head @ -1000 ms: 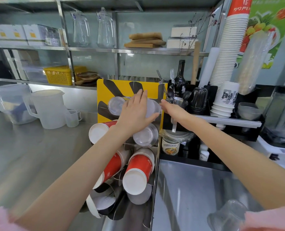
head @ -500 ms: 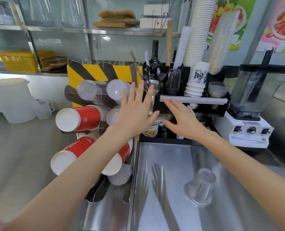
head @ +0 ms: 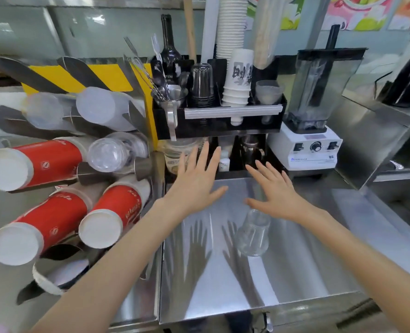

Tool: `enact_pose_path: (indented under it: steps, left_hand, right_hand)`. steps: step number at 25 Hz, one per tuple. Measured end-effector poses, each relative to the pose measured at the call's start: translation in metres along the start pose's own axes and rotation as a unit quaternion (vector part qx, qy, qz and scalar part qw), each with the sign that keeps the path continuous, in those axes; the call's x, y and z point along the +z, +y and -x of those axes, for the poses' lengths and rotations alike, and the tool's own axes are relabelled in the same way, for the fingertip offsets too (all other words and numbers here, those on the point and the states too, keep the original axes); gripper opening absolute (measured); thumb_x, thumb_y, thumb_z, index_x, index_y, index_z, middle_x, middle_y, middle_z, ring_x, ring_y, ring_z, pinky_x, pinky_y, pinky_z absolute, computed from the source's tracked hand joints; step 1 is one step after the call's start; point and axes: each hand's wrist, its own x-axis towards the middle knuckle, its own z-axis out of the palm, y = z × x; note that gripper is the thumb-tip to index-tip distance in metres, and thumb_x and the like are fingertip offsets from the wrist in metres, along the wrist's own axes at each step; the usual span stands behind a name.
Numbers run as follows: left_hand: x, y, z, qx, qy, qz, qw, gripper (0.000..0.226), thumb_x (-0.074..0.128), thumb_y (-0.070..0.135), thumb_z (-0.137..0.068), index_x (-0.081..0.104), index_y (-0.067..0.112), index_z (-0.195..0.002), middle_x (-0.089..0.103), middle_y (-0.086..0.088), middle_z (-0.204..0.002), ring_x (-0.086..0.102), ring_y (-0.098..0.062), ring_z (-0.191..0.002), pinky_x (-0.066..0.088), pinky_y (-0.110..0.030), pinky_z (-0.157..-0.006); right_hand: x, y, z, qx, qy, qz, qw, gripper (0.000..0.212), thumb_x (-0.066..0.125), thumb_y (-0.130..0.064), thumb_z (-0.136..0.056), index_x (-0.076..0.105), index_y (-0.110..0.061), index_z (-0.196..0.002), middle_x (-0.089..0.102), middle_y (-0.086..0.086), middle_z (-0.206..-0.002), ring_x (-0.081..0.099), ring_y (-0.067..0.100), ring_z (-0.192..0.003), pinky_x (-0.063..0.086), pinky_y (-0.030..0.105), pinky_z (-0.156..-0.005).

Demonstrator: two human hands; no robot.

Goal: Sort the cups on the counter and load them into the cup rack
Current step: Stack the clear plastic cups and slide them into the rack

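standing upside down on the steel counter (head: 295, 272), a single clear plastic cup (head: 253, 233) waits just below the right hand (head: 277, 192), whose wrist overlaps its top edge from this view; whether skin touches plastic cannot be told. both hands are spread flat with fingers splayed and nothing in them, the left hand (head: 196, 181) hovering a little further toward the cup rack (head: 136, 97), which stands at the left with its tubes angled toward the viewer.

the cup looks thin-walled and very light, so it should lift with almost no effort, but it will probably flex and buckle if squeezed hard around the middle. the smooth plastic on polished steel is likely to skid away from a sideways nudge. a sensible hold would be a light pinch around the closed base, now uppermost, where the wall is stiffest, or fingers wrapped loosely around the taper. being transparent, its outline is easy to misjudge against the reflective surface.

in the rack, red paper cups (head: 43, 162) fill three tubes, clear cups (head: 108, 153) sit in another, and frosted cups (head: 98, 109) occupy the upper row, though motion blur softens these. a lower tube (head: 60, 277) appears to hold something pale, hard to identify. the rack's left edge is cut off, the left forearm hides part of its lower right side, and how deep each stack runs cannot be seen.
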Motion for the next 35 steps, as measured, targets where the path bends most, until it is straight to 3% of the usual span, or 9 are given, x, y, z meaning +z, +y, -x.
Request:
enact_pose_path:
  steps: [7,13,17,23,27,30,35]
  left_hand:
    - [0.069,0.027,-0.008,0.013,-0.128,0.064,0.99,0.098,0.053,0.048,-0.082,-0.02,0.015,-0.138,-0.018,-0.008,-0.154,-0.015,-0.028,-0.141,-0.007,-0.046,-0.114]
    - [0.133,0.044,-0.009,-0.037,-0.207,0.133,0.969,0.104,0.061,0.041,-0.079,-0.018,0.011,-0.139,-0.007,-0.009,-0.155,-0.002,-0.028,-0.143,0.0,-0.045,-0.115]
    - [0.164,0.05,-0.006,-0.087,-0.242,0.179,0.95,0.107,0.065,0.042,-0.075,-0.014,0.009,-0.14,0.003,-0.01,-0.156,0.011,-0.027,-0.142,0.012,-0.046,-0.116]
    - [0.185,0.055,-0.005,-0.149,-0.231,0.255,0.927,0.1,0.067,0.039,-0.074,0.002,0.004,-0.141,0.023,-0.013,-0.15,0.03,-0.03,-0.135,0.029,-0.045,-0.109]
    - [0.195,0.055,-0.005,-0.178,-0.214,0.292,0.915,0.085,0.069,0.039,-0.073,0.023,0.005,-0.136,0.039,-0.014,-0.141,0.039,-0.033,-0.127,0.035,-0.047,-0.103]
    - [0.201,0.056,-0.005,-0.194,-0.186,0.314,0.911,0.064,0.068,0.032,-0.074,0.039,0.007,-0.126,0.05,-0.012,-0.129,0.046,-0.031,-0.119,0.04,-0.045,-0.098]
    - [0.201,0.06,-0.002,-0.221,-0.143,0.39,0.882,0.057,0.07,0.029,-0.064,0.051,0.006,-0.113,0.051,-0.001,-0.103,0.051,-0.019,-0.098,0.037,-0.025,-0.081]
  right_hand:
    - [0.04,0.047,0.023,0.026,-0.075,-0.037,0.996,0.097,0.061,-0.05,-0.074,-0.006,-0.032,-0.142,-0.006,-0.001,-0.156,-0.008,0.017,-0.143,-0.003,0.042,-0.115]
    - [0.066,0.071,0.028,0.024,-0.086,-0.154,0.984,0.102,0.07,-0.034,-0.073,-0.002,-0.019,-0.143,0.01,0.004,-0.155,0.01,0.02,-0.143,0.013,0.042,-0.117]
    - [0.085,0.082,0.024,0.044,-0.107,-0.24,0.964,0.102,0.073,-0.026,-0.072,0.001,-0.015,-0.144,0.017,0.006,-0.154,0.021,0.021,-0.14,0.017,0.026,-0.11]
    - [0.118,0.092,0.025,0.082,-0.112,-0.317,0.938,0.079,0.072,-0.023,-0.071,0.027,-0.018,-0.135,0.041,0.003,-0.138,0.042,0.015,-0.123,0.027,0.011,-0.09]
    - [0.128,0.091,0.024,0.095,-0.1,-0.368,0.92,0.076,0.073,-0.018,-0.07,0.029,-0.016,-0.133,0.045,0.006,-0.133,0.045,0.018,-0.12,0.036,0.026,-0.099]
    - [0.131,0.089,0.025,0.103,-0.096,-0.37,0.919,0.071,0.072,-0.02,-0.07,0.035,-0.018,-0.13,0.049,0.005,-0.128,0.047,0.012,-0.111,0.036,0.023,-0.091]
    - [0.133,0.086,0.03,0.13,-0.083,-0.395,0.906,0.068,0.072,-0.02,-0.072,0.037,-0.02,-0.13,0.051,0.005,-0.129,0.05,0.02,-0.116,0.042,0.032,-0.098]
